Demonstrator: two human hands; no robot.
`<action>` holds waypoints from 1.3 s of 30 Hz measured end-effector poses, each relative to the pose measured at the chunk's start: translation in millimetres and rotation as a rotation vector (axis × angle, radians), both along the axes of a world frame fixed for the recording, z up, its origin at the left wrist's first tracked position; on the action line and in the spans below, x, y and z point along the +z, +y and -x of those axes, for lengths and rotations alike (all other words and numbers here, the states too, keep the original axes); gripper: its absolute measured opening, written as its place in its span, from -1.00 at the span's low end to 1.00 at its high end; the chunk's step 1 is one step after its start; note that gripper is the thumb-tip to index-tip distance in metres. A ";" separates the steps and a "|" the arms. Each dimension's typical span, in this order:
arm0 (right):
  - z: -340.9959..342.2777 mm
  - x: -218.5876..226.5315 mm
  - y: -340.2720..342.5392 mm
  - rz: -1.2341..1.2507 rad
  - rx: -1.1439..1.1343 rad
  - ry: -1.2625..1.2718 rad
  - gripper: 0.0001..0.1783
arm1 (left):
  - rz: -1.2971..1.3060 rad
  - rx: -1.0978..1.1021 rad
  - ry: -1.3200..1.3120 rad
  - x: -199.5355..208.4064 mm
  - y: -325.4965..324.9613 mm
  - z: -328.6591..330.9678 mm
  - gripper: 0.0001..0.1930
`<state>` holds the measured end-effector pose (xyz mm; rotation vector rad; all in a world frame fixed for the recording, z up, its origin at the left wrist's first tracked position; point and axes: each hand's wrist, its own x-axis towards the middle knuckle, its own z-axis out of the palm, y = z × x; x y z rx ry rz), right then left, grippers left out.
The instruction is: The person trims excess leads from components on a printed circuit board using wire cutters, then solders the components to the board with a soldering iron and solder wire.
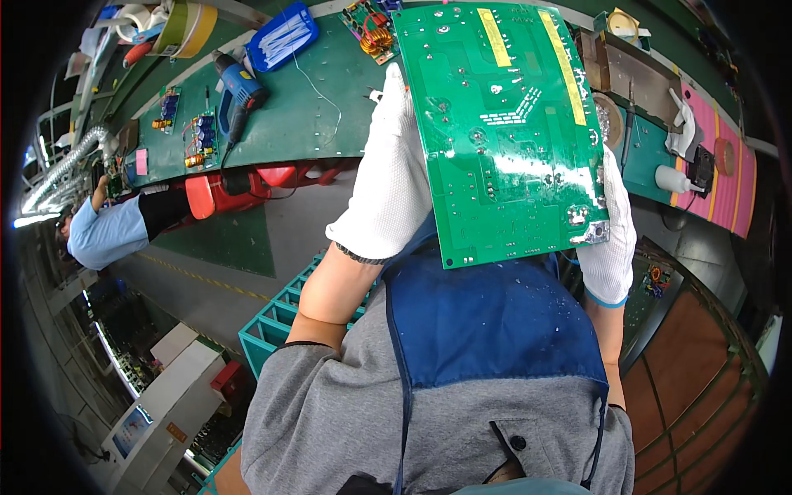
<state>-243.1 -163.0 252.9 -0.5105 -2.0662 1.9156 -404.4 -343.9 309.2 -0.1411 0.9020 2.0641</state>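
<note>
Two gloved hands (384,181) (615,231), one large green board (520,153).
Also two yellow strips (563,66), one blue tray (287,29), one blue power tool (239,85), one white bottle (670,178), at least three small boards (200,142), given the warped rim.

From my end of the feed I can read no words or numbers, since the yellow strips (494,37) on the green circuit board (462,198), and the bluish panel (134,431) and orange label (176,432) on the white cabinet (188,386), look too small or blurred.

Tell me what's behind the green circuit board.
The gloved left hand and right hand reach behind the green circuit board from either side; their covered parts and the board's far face can't be seen.
</note>
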 end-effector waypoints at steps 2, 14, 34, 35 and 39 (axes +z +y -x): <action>-2.5 -4.4 3.3 -0.410 0.096 -0.029 -0.52 | 0.006 0.006 0.017 -1.9 -0.8 -0.6 -0.45; 3.1 -2.6 -0.3 -0.209 0.031 -0.054 -0.52 | 0.078 0.068 0.019 0.3 -2.5 0.5 -0.49; -15.8 -12.7 -1.3 -0.217 -0.011 -0.109 -0.49 | 0.162 0.110 0.000 14.1 -4.3 -5.8 -0.50; -16.6 -14.0 -2.0 0.021 -0.108 -0.096 -0.48 | 0.160 0.108 0.001 14.5 -4.6 -5.4 -0.50; -12.2 -8.8 2.0 -0.598 0.129 -0.162 -0.48 | 0.149 0.096 0.035 14.3 -4.9 -5.5 -0.51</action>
